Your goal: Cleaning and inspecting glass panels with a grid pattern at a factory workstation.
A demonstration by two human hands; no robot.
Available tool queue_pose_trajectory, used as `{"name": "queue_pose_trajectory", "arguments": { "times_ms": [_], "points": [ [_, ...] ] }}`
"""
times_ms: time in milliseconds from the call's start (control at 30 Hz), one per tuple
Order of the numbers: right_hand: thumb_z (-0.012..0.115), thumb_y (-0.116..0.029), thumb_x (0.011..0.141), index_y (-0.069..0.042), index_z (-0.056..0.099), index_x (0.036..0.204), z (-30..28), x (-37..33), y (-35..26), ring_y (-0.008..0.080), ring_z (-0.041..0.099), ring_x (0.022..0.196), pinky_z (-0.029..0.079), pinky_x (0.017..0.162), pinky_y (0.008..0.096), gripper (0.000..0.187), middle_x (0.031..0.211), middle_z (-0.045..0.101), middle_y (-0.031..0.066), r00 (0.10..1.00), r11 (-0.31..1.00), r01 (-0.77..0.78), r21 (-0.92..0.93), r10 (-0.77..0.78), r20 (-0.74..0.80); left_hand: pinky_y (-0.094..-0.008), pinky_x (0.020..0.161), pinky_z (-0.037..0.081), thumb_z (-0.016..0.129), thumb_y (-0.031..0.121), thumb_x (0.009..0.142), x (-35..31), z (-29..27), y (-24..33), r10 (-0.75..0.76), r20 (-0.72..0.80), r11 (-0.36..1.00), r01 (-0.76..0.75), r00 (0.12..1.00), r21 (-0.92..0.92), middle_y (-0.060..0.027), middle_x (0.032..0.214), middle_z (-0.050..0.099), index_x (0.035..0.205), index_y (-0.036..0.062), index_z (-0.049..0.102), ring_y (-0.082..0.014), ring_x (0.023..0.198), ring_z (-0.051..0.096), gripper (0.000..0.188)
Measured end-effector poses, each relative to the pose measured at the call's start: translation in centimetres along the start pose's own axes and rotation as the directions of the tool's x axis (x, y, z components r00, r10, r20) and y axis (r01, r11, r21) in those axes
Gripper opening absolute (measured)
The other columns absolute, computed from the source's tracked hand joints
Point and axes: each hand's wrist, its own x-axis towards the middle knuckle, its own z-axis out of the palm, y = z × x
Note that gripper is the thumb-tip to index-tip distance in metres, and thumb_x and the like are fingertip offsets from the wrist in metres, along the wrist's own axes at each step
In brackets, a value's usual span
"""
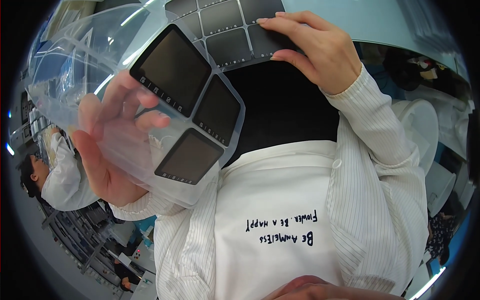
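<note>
Head view: left hand (pixel 117 145) curled behind clear film (pixel 177 122), grip unclear; right hand (pixel 322 52) spread on dark panels (pixel 228 46).

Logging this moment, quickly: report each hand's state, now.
Left hand: partly curled behind the clear sheet; grip cannot be told.
Right hand: open, spread over dark panels.

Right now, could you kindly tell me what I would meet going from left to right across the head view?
Co-worker → left hand → tilted dark panels → right hand → round-edged white object.
</note>
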Motion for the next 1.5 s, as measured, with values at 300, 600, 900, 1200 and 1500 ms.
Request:
{"name": "queue_pose_trajectory", "arguments": {
  "times_ms": [300, 600, 900, 1200, 1500],
  "points": [
    [0.067, -0.008, 0.080, -0.014, 0.055, 0.127, -1.1, 1.4, 0.2, 0.0223, 0.062, 0.097, 0.052, 0.081, 0.0270, 0.049, 0.109, 0.066, 0.0049, 0.984, 0.999, 0.047, 0.000, -0.046, 0.175, -0.0366, 0.095, 0.047, 0.037, 0.033, 0.101, 1.2, 0.3, -0.5, -0.044, 0.058, 0.997, 0.040, 0.997, 0.061, -0.0233, 0.133, 0.043, 0.092, 0.0130, 0.040, -0.0281, 0.115, 0.050, 0.023],
    [0.070, -0.001, 0.077, 0.002, 0.055, 0.120, -3.3, 2.5, -0.7, 0.0194, 0.056, 0.102, 0.046, 0.085, 0.0310, 0.045, 0.107, 0.060, 0.0127, 0.731, 0.257, -0.466, 0.846, 0.651, 0.205, -0.0462, 0.088, 0.050, 0.038, 0.028, 0.100, 0.3, -0.3, -1.0, 0.063, -0.082, 0.992, -0.053, 0.995, 0.113, -0.0395, 0.121, 0.045, 0.089, 0.0074, 0.037, -0.0392, 0.105, 0.056, 0.023],
    [0.067, -0.015, 0.085, 0.007, 0.051, 0.127, -0.1, 3.1, -9.4, 0.0188, 0.062, 0.064, 0.048, 0.061, 0.0251, 0.050, 0.074, 0.062, 0.0113, 0.937, 0.534, -0.311, 0.787, 0.310, 0.160, -0.0453, 0.093, 0.046, 0.039, 0.011, 0.098, 0.4, 2.1, -2.7, -0.029, -0.080, 0.972, 0.046, 0.996, 0.229, -0.0422, 0.111, 0.052, 0.097, 0.0008, 0.033, -0.0392, 0.102, 0.060, 0.012],
    [0.065, -0.006, 0.085, 0.003, 0.041, 0.136, 0.3, 2.7, -9.2, 0.0184, 0.060, 0.103, 0.048, 0.092, 0.0312, 0.057, 0.122, 0.058, 0.0131, 0.875, -0.109, -0.420, 0.901, 0.217, 0.434, -0.0394, 0.082, 0.050, 0.033, 0.019, 0.101, -0.4, 3.1, -0.8, -0.089, -0.136, 0.927, 0.132, 0.987, 0.350, -0.0328, 0.105, 0.057, 0.098, 0.0026, 0.033, -0.0309, 0.089, 0.062, 0.017],
    [0.079, 0.002, 0.069, 0.004, 0.046, 0.132, -1.5, 3.0, -7.4, 0.0221, 0.050, 0.119, 0.038, 0.103, 0.0373, 0.072, 0.127, 0.053, 0.0128, 0.663, -0.521, -0.560, 0.644, 0.185, 0.726, -0.0541, 0.098, 0.040, 0.038, 0.022, 0.100, 0.7, 1.9, 0.4, -0.284, 0.031, 0.926, 0.266, 0.958, 0.268, -0.0430, 0.124, 0.043, 0.099, 0.0019, 0.029, -0.0508, 0.113, 0.051, 0.022]
  ]
}}
